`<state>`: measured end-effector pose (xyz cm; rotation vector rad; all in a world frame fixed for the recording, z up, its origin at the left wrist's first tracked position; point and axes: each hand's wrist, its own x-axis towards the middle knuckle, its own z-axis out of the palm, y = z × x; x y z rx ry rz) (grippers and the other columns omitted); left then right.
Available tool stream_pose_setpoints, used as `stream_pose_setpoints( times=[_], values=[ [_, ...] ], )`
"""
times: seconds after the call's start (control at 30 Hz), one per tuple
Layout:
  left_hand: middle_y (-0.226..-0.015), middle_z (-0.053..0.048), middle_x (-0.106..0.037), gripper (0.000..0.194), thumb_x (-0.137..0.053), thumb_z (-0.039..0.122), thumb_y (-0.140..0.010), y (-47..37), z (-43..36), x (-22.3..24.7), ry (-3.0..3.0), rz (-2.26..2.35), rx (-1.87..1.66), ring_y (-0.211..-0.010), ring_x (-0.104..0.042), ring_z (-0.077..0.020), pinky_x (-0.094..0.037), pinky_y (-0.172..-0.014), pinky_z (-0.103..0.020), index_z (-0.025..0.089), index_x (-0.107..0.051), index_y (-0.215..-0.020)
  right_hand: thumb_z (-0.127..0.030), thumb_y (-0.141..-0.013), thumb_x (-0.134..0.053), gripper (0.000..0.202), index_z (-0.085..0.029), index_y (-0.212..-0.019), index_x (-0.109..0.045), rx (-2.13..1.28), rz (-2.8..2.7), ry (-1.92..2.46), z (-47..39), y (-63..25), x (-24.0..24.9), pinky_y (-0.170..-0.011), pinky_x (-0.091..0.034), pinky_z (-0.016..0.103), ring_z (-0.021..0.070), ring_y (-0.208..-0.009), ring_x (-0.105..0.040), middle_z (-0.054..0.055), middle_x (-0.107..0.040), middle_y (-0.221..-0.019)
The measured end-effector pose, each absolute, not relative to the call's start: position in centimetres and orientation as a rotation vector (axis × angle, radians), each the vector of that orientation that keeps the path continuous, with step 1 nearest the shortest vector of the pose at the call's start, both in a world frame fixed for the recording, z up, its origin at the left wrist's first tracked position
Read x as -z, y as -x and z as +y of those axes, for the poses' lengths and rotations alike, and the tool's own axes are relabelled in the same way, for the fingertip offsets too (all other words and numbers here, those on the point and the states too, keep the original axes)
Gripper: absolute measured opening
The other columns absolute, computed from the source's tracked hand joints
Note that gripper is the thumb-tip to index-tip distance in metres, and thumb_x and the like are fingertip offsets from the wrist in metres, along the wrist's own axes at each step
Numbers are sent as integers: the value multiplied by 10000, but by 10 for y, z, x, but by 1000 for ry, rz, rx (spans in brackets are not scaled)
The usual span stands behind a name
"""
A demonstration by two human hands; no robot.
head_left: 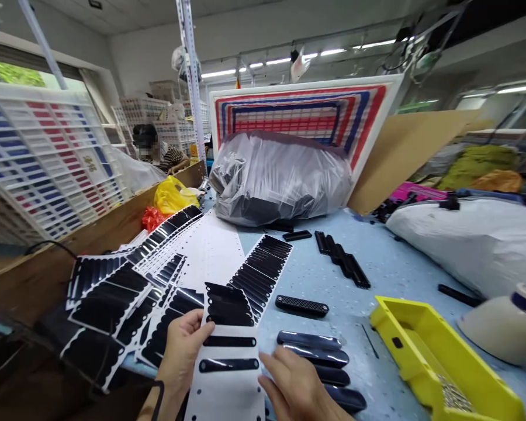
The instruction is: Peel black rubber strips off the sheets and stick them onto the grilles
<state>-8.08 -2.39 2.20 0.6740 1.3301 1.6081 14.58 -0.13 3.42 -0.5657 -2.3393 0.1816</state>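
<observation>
My left hand (184, 341) pinches the left edge of a white backing sheet (228, 393) between thumb and fingers. Black strips (228, 341) with rounded ends lie across the sheet, more closely packed at its top. At the sheet's right edge is my right hand (289, 380), thumb and forefinger slightly apart with nothing visible between them. Several glossy dark curved pieces (315, 358) lie just beyond the right hand. A black piece with a textured face (302, 306) rests on the blue table (355, 316) above them.
Strip sheets (109, 298) are piled at the left. A filled plastic bag (284, 175) stands behind, before a striped basket (289, 114). Black pieces (342, 259) and a yellow bin (442, 356) holding small metal parts lie right. A person (170, 156) sits far back left.
</observation>
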Motion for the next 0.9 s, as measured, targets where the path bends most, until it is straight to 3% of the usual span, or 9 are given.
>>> stream_pose_setpoints(
  times=[0.23, 0.33, 0.43, 0.6, 0.73, 0.83, 0.9],
  values=[
    [-652, -28, -626, 200, -644, 333, -764, 45, -40, -60, -1139, 1274, -1414, -673, -568, -182, -454, -647, -255, 153, -720, -720, -277, -932, -570, 202, -198, -1106, -634, -489, -1984, 595, 16, -101, -40, -559, -511, 290, 166, -598, -594, 17, -599, -734],
    [-621, -18, -570, 204, -604, 311, -772, 41, -42, -73, -1172, 1244, -1327, -638, -511, -163, -415, -618, -243, 156, -683, -666, -292, -938, -564, 144, -197, -895, -664, -648, -2045, 597, 9, -100, -47, -554, -484, 252, 139, -580, -577, 2, -590, -689],
    [-583, -2, -507, 228, -613, 325, -764, 40, -42, -73, -1160, 1225, -1289, -597, -449, -142, -366, -582, -235, 156, -639, -613, -338, -957, -520, 354, -193, -640, -580, -730, -2100, 710, 4, -102, -59, -526, -438, 230, 123, -548, -533, -12, -543, -608],
    [-645, -40, -621, 257, -623, 358, -797, 43, -42, -61, -1196, 1167, -1230, -661, -547, -180, -426, -654, -259, 146, -717, -685, -521, -1005, -356, 574, -185, -599, -582, -1002, -2054, 884, 13, -107, -63, -515, -445, 225, 130, -538, -559, 6, -591, -577],
    [-695, -54, -694, 272, -728, 408, -737, 66, -29, -52, -1019, 1198, -1339, -701, -624, -216, -476, -674, -280, 144, -758, -792, -699, -902, -435, 627, -182, -590, -604, -1082, -1831, 1035, 38, -141, -62, -462, -481, 246, 164, -480, -611, 30, -618, -521],
    [-691, -34, -701, 302, -786, 418, -667, 99, 3, -55, -901, 1265, -1475, -707, -656, -222, -514, -703, -301, 153, -739, -804, -690, -819, -593, 558, -168, -660, -710, -957, -1538, 1182, 58, -188, -66, -532, -557, 295, 201, -529, -660, 74, -685, -570],
    [-737, -41, -716, 362, -772, 460, -657, 123, 33, -62, -993, 1360, -1507, -730, -671, -226, -531, -735, -322, 151, -720, -838, -683, -739, -686, 531, -164, -630, -723, -858, -1344, 1222, 65, -220, -69, -463, -547, 289, 187, -475, -630, 92, -699, -603]
  ],
)
